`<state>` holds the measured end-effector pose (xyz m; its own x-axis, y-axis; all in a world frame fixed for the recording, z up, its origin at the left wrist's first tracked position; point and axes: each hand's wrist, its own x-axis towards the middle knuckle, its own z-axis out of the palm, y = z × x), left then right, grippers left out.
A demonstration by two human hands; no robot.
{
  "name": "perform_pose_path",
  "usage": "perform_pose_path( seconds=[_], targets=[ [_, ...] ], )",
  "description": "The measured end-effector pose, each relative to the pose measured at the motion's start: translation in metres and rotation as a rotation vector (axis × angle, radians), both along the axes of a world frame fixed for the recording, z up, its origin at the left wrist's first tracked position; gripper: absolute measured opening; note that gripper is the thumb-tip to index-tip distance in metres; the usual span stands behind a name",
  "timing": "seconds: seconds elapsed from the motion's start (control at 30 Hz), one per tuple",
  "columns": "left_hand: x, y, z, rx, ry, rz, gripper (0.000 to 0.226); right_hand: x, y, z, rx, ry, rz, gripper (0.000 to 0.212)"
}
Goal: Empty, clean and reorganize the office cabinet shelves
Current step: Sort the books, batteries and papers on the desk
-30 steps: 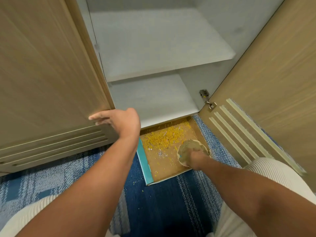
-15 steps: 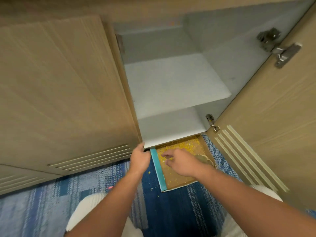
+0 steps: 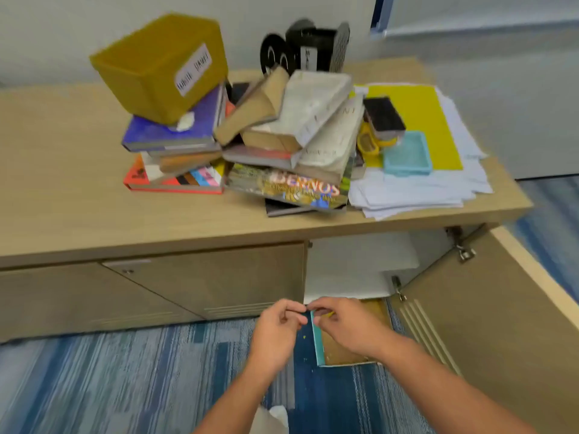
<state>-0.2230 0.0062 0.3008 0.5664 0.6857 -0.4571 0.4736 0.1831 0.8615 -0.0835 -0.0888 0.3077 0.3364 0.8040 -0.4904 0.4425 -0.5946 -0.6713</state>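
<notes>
The open cabinet compartment (image 3: 360, 264) shows two bare white shelves. On the blue carpet in front of it lies a brown cardboard tray with a teal edge (image 3: 340, 352), with yellow crumbs scattered beside it. My left hand (image 3: 277, 328) and my right hand (image 3: 349, 327) meet just above the tray's near-left corner. Both have curled fingers and their fingertips touch each other. I see no object held in either hand, only a speck of yellow by the right fingers. The picture is blurred.
The cabinet top (image 3: 78, 195) carries a leaning pile of books (image 3: 282, 145), a yellow box (image 3: 159, 67), black desk organizers (image 3: 313, 48), loose papers with a yellow folder (image 3: 416, 120) and a light blue tray (image 3: 407, 155). The right door (image 3: 488, 314) stands open. A white cloth (image 3: 271, 418) lies at the bottom edge.
My view has risen from the shelves to the cabinet top. My left hand left the left door's edge and my right hand lifted off the tray; both now meet fingertip to fingertip.
</notes>
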Motion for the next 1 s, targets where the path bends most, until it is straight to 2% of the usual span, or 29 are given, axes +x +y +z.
perform_pose_path(
  seconds=[0.1,0.23,0.43,0.7,0.77,0.87,1.0],
  targets=[
    [-0.010,0.018,0.059,0.068,-0.009,-0.056,0.036,-0.009,0.010,0.052,-0.004,-0.017,0.011,0.031],
    [-0.017,0.042,0.100,0.143,-0.072,-0.033,0.037,-0.012,0.018,0.088,0.003,-0.035,-0.037,0.031],
    [-0.022,0.071,0.120,0.162,-0.112,0.063,0.038,-0.008,0.021,0.130,0.139,-0.016,-0.187,0.026],
    [0.008,0.098,0.130,0.261,-0.150,0.142,0.065,0.030,0.054,0.194,0.383,-0.022,-0.256,0.030],
    [0.012,0.105,0.142,0.286,-0.143,0.159,0.060,0.044,0.071,0.211,0.466,-0.045,-0.245,0.036],
    [0.022,0.122,0.169,0.379,-0.140,0.205,0.050,0.069,0.096,0.234,0.557,-0.043,-0.199,0.030],
    [0.028,0.137,0.197,0.530,-0.170,0.263,0.049,0.089,0.134,0.240,0.618,-0.086,-0.136,0.026]
  ],
)
